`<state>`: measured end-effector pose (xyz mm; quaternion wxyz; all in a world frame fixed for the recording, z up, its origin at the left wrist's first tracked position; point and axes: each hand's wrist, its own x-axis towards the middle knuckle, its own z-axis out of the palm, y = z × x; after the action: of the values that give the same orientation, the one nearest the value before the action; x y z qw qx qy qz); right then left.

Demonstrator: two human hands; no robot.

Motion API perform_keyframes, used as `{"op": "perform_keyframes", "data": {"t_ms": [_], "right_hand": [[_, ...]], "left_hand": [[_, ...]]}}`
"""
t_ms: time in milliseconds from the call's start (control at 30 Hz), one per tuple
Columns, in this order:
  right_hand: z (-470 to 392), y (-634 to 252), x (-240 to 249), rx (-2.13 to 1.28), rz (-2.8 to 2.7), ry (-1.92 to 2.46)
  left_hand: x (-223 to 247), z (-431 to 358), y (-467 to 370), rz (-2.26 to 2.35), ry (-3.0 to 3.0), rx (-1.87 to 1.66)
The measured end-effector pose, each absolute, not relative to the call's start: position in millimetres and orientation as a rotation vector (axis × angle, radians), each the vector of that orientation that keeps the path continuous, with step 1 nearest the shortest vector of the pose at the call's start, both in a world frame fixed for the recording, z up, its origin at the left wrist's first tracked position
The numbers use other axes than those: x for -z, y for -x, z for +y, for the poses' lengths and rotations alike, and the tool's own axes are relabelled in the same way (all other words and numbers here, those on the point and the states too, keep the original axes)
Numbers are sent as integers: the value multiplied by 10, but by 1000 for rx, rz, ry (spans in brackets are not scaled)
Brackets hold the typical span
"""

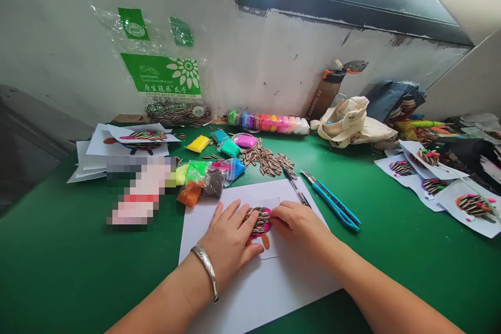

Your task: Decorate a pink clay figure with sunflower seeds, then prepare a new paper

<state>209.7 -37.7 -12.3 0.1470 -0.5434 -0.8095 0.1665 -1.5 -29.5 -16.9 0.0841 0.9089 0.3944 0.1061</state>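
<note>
Striped sunflower seeds [260, 221] cover a magenta clay shape on a small white card, with an orange clay piece [266, 241] at its lower edge. The card rests on a large white sheet [250, 292]. My left hand [234, 235], wearing a silver bangle [206, 270], lies spread over the left side of the seed figure, fingers stretched. At the figure's right edge my right hand [299, 224] has its fingers pinched together; what they hold, if anything, is hidden. A pen [295, 188] lies just beyond the right hand.
Loose sunflower seeds [268, 159] are heaped behind the sheet, beside colourful clay packets [213, 180]. A blue utility knife [332, 201] lies to the right. Finished seed cards [473, 206] lie far right, more papers [129, 141] at left. A seed bag [168, 83] and brown bottle [324, 94] stand against the wall.
</note>
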Motion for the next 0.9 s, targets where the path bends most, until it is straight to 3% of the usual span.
{"op": "perform_keyframes", "data": {"t_ms": [600, 900], "right_hand": [[-339, -2112, 79, -614, -2184, 1543], [232, -2169, -86, -63, -2264, 1893]], "left_hand": [[50, -290, -9, 1175, -2663, -190], [-61, -275, -37, 1175, -2585, -98]]}}
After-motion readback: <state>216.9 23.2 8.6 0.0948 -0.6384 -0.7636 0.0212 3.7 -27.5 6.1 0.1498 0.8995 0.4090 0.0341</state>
